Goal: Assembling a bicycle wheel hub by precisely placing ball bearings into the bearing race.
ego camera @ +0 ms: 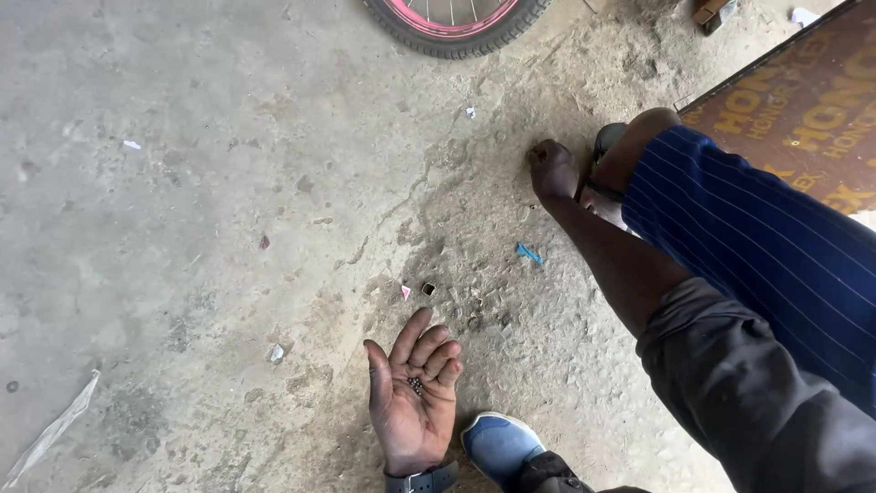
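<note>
The left hand (415, 397) lies palm up and open just above the concrete floor (182, 228), fingers loosely curled, cupping a little cluster of small dark metal beads (415, 384) in the hollow of the palm; a dark watch strap (422, 478) circles the wrist at the bottom edge of the view. The right hand (553, 171) reaches out well apart from the left, down to the gritty, dirt-stained patch of floor, fingertips bunched and touching the ground; whether it pinches anything I cannot tell, the fingers hide it. The right arm runs back into a dark rolled sleeve (730, 383); beside it is a knee in blue pinstriped cloth (757, 246). A blue and white shoe (499, 445) rests on the floor just beside the left wrist.

Between the two hands the floor is littered: a small dark square nut (428, 288) and a tiny pink scrap (405, 292) lie just beyond the left fingertips; a blue scrap (528, 253) lies near the right forearm. A bicycle wheel (453, 20) with a pink rim and black tyre stands at the top edge; a brown board with yellow lettering (803, 119) lies at the upper right; a strip of clear plastic (50, 429) lies at the lower left.
</note>
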